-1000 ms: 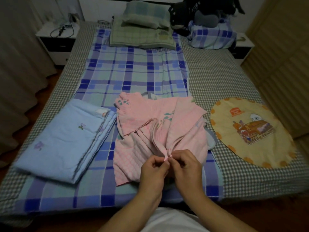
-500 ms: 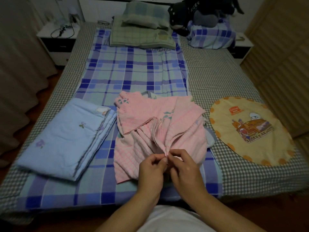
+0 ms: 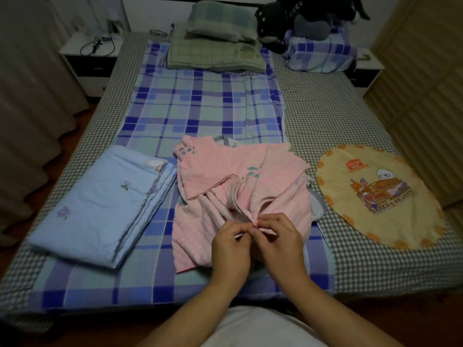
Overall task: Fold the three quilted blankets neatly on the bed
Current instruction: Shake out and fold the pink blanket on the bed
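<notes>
A crumpled pink quilted blanket [image 3: 213,171] lies in the middle of the bed's near half. My left hand [image 3: 230,249] and my right hand [image 3: 280,239] meet at its near edge, and both pinch a gathered corner of the pink fabric between fingertips and thumbs. To the left, a light blue quilted blanket [image 3: 100,206] lies folded into a neat rectangle. On the right rests a round yellow quilted blanket [image 3: 375,196] with a cartoon print, spread flat. A pale grey-blue cloth peeks out under the pink blanket's right side.
The bed [image 3: 325,116] carries a blue plaid sheet [image 3: 200,106] over grey check. Green pillows [image 3: 218,43], a plaid bundle [image 3: 320,53] and a dark plush toy [image 3: 300,18] sit at the head. Nightstands stand at both far corners, a curtain left, a wooden wardrobe right.
Both hands have stayed together on the pink blanket's corner, shifting slightly up and away while working the pinched edge. The other blankets have not moved.
</notes>
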